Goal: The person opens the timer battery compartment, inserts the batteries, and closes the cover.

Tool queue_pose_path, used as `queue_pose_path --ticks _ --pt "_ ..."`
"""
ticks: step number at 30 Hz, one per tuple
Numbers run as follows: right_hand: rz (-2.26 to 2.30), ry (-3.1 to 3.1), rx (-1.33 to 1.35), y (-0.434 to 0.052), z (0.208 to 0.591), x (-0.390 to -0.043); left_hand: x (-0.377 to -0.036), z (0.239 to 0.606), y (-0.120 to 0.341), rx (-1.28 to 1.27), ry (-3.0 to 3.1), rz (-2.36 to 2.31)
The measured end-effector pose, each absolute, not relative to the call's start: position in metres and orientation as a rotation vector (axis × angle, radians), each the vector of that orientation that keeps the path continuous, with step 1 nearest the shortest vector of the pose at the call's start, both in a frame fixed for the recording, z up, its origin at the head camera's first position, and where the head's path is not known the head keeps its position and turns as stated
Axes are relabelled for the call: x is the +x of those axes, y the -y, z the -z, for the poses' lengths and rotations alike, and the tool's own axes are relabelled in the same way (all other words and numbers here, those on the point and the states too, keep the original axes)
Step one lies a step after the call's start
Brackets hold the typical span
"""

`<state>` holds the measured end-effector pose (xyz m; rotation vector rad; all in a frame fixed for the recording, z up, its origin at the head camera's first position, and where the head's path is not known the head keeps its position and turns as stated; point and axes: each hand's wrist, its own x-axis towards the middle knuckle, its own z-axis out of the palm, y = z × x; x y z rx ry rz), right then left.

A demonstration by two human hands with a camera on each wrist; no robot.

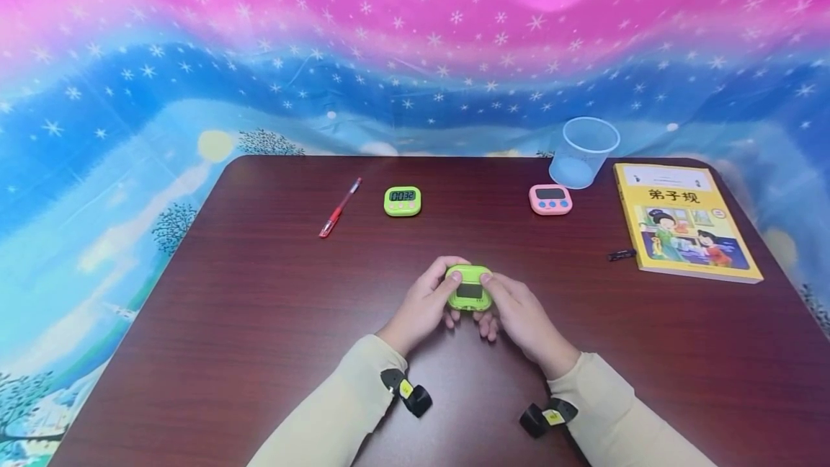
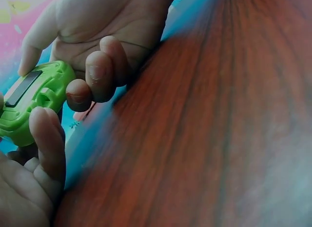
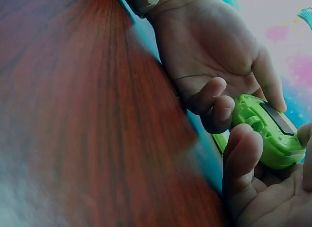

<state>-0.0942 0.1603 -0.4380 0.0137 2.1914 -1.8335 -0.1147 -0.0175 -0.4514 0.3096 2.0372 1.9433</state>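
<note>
Both hands hold one small green timer (image 1: pixel 469 288) just above the dark wooden table (image 1: pixel 259 308), near its middle front. My left hand (image 1: pixel 424 305) grips its left side with the thumb on top. My right hand (image 1: pixel 515 312) grips its right side the same way. In the left wrist view the green timer (image 2: pixel 34 102) sits between my left hand (image 2: pixel 44 149) below and my right hand (image 2: pixel 97 41) above. The right wrist view shows the green timer (image 3: pixel 268 134) with curled fingers of my left hand (image 3: pixel 214 61) behind it and my right hand (image 3: pixel 253 188) under it.
Further back lie a red pen (image 1: pixel 340 207), a second green timer (image 1: pixel 402 201) showing digits, and a pink timer (image 1: pixel 550 199). A clear plastic cup (image 1: pixel 583 152) stands at the back right beside a yellow book (image 1: pixel 686 222). A small black object (image 1: pixel 622 254) lies by the book.
</note>
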Motion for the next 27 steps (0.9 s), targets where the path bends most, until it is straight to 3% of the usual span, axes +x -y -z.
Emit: queue_pose_path --ticks 27 --pt "1.908 -2.153 -0.08 -0.1646 0.4425 -0.095 -0.1158 0.4565 0.0194 0.37 -2.042 -1.988"
